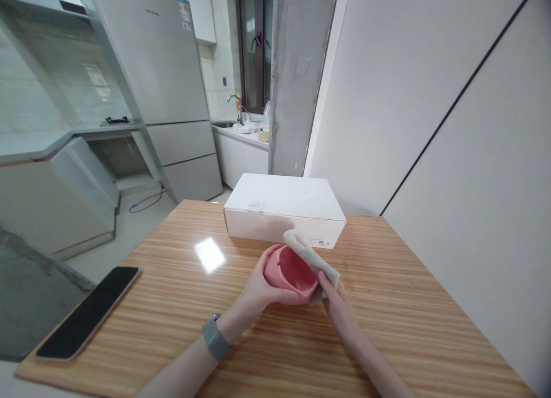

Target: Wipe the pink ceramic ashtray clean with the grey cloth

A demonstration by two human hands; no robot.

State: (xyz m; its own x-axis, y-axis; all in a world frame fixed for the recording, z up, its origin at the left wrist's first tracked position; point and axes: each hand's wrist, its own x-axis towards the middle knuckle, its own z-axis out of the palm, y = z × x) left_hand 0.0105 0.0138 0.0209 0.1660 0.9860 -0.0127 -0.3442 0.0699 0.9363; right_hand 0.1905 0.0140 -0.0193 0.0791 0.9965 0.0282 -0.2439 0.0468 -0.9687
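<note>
A small pink bowl (289, 271) is tilted up above the wooden table (387, 329), its opening turned towards me. My left hand (258, 292) wraps round its left side and underside; a grey watch band sits on that wrist. My right hand (340, 309) pinches a beige cloth (307, 254) that is draped over the bowl's right rim and down its outside. Both hands are closed on what they hold.
A white flat box (284, 208) lies just behind the bowl. A black phone (88, 317) rests near the table's left edge. A white wall runs along the right side. Behind are a grey fridge (167, 82), a concrete pillar and a kitchen counter with a tap.
</note>
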